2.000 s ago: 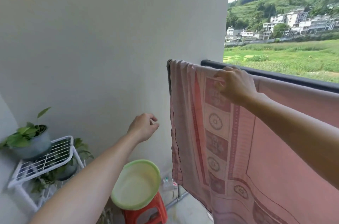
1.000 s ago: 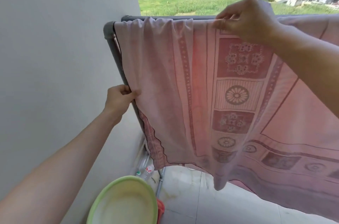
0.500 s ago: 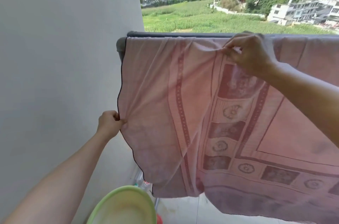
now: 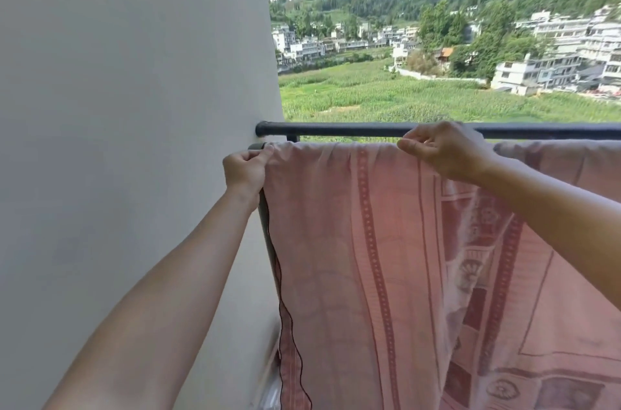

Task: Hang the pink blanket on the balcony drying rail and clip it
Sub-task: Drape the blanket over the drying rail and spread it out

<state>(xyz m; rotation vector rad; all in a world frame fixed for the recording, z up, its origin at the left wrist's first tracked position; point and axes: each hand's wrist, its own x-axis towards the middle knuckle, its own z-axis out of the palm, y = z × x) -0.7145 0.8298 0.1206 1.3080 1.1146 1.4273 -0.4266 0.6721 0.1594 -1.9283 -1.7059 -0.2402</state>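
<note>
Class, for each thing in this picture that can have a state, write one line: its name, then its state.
pink patterned blanket: draped over the grey drying rail, hanging in folds, no clip visible.
grey drying rail: covered by the blanket, only its left end showing.
black metal balcony railing: fixed at the wall, behind the blanket.
left hand: pinches the blanket's top corner.
right hand: pinches the blanket's top edge.

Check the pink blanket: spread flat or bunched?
Hung but bunched: the pink blanket drapes over the grey rail, its top edge gathered in folds between the left hand and right hand, both pinching it.
</note>
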